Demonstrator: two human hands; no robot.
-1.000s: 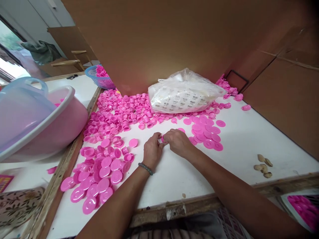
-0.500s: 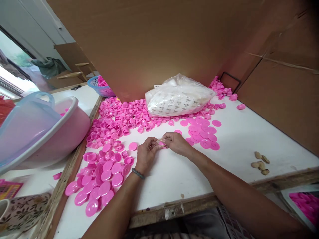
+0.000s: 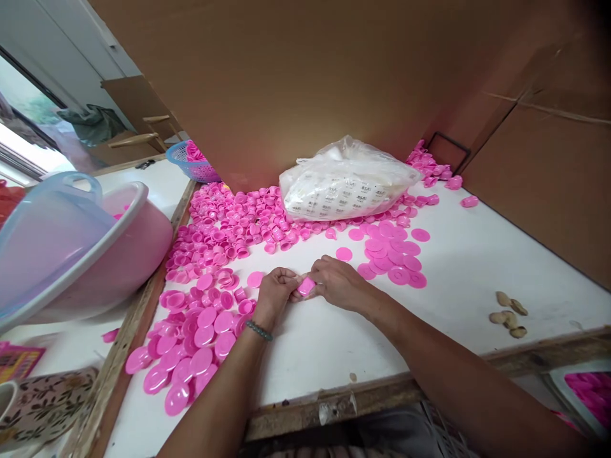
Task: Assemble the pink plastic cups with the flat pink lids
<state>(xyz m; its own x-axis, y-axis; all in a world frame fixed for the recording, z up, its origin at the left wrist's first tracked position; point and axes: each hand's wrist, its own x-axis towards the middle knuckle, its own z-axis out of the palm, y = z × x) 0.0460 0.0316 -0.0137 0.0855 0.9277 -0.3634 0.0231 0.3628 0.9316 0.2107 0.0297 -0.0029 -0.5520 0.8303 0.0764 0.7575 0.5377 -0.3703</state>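
Between my two hands, just above the white tabletop (image 3: pixel 344 343), is a small pink plastic cup-like piece (image 3: pixel 306 287). My left hand (image 3: pixel 277 292) is closed, its thumb and fingers pinching the piece's left side. From the right, my right hand (image 3: pixel 337 280) grips the other side, fingers curled. Flat pink discs (image 3: pixel 394 251) lie in a loose cluster beyond my right hand, and one single disc (image 3: pixel 344 254) sits just past its knuckles. To the left of my left hand is a pile of pink lidded pieces (image 3: pixel 205 337).
A heap of small pink cups (image 3: pixel 229 219) spreads along the back, beside a printed clear plastic bag (image 3: pixel 348 184). Tall cardboard (image 3: pixel 305 83) walls the rear. A pink basin (image 3: pixel 138 254) and a floral mug (image 3: pixel 52 407) stand left. Several peanuts (image 3: pixel 510 312) lie right.
The pink piece has turned so its smooth face shows between my fingers. My left hand has shifted slightly left, and the view has moved a little.
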